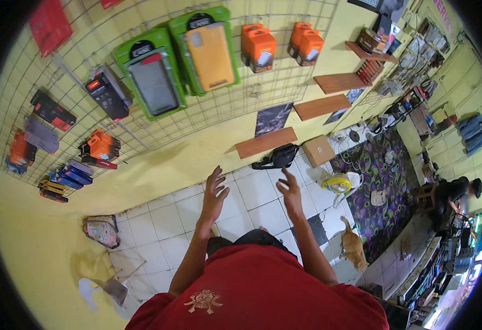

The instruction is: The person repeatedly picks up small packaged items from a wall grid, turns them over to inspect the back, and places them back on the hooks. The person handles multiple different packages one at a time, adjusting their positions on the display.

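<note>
My left hand point(214, 197) is raised over the white tiled floor, fingers apart and curved a little, with nothing in it. Level with it, my right hand point(291, 192) is also empty, its fingers spread and bent. The two hands are apart, palms roughly facing each other. Ahead of them a wire grid rack point(255, 93) hangs on the yellow wall. On it are a yellow phone case point(211, 56) and a dark phone case point(153, 85) in green packs. A black bag point(284, 156) lies on the floor by the wall, beyond my right hand. Neither hand touches anything.
Orange boxes point(258, 48) hang on the rack. Wooden shelves point(266, 143) jut from the wall. A cardboard box point(318, 151), a yellow fan point(337, 184), a cat point(353, 246) and a patterned carpet point(381, 176) are to the right. A person point(454, 195) sits farther right. A dustpan point(115, 291) lies left.
</note>
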